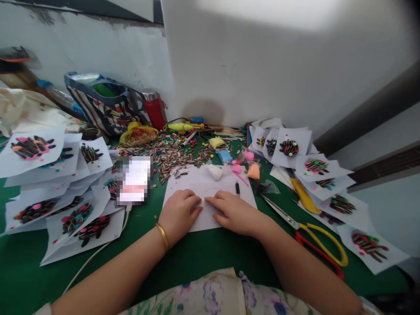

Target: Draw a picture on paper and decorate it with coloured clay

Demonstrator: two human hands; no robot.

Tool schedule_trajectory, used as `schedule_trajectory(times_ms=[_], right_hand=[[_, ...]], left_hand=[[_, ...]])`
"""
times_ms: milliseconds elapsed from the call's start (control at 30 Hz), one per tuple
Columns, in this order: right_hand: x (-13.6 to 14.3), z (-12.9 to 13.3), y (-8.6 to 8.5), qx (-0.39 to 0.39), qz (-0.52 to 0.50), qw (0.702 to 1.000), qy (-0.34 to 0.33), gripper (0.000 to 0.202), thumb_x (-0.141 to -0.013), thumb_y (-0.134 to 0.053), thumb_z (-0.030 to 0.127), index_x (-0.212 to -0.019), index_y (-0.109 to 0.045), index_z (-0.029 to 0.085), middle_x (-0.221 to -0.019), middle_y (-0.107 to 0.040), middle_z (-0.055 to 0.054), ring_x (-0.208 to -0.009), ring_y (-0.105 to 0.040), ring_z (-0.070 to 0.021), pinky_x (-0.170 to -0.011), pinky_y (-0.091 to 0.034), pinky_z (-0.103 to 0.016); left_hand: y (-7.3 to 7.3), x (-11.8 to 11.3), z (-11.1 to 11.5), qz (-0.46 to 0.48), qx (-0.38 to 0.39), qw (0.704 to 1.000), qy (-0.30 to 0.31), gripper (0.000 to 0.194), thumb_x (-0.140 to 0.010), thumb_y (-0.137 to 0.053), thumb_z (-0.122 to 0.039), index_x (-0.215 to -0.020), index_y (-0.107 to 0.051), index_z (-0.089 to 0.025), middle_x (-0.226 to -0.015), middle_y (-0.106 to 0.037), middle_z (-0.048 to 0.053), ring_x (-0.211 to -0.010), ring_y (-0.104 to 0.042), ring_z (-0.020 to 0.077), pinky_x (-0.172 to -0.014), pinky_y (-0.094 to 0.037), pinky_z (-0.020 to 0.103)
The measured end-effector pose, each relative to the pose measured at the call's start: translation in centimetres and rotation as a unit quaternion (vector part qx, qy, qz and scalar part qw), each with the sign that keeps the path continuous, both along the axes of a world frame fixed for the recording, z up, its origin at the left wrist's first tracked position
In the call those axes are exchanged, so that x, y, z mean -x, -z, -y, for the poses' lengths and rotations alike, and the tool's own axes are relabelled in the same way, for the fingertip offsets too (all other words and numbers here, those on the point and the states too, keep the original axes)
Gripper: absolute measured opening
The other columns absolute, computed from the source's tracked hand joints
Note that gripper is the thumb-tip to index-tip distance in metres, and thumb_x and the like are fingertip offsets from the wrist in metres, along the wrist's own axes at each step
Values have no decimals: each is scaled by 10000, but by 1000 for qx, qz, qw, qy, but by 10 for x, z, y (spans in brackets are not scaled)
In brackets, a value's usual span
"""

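Observation:
A white sheet of paper [183, 181] lies on the green table in front of me. My left hand [180, 212] rests on its left part, fingers bent and pointing inward; what its fingertips hold, if anything, is too small to tell. My right hand [234, 212] lies on the right part, index finger stretched toward the left fingertips, the other fingers apart. Something pale and round, hard to make out, lies at the fingertips. Beyond the hands sit a bag of white clay [215, 172] and a black pen [237, 189].
Sunflower seeds [169, 153] spread behind the paper, beside blue clay [225, 156] and orange clay [253, 171]. Large scissors [297, 225] lie at the right. Seed-decorated papers [88, 240] stand on both sides. A phone [134, 180] with a cable is at the left.

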State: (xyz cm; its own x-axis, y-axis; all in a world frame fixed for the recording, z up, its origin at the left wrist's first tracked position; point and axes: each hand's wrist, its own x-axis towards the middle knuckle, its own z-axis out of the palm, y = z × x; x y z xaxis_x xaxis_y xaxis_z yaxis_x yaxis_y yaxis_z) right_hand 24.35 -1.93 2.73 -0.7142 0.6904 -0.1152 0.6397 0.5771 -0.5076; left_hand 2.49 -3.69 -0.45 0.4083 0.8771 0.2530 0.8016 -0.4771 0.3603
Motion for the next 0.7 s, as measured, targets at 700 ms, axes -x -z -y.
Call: schedule_trajectory(times_ms=[700], right_hand=[[1,-1,5,-21,2,1000,10,486,-892,-518,254,-1369,-472,171,-1169,-563,-118,-1104,-519,-234,-966,-402,-351]], left_hand=[[-10,-6,12,-103,-21,993,50,274,-923,-535,-293,-1161,-616,-185,-1089,-619,98,-975,-557,261,-876,-502,440]])
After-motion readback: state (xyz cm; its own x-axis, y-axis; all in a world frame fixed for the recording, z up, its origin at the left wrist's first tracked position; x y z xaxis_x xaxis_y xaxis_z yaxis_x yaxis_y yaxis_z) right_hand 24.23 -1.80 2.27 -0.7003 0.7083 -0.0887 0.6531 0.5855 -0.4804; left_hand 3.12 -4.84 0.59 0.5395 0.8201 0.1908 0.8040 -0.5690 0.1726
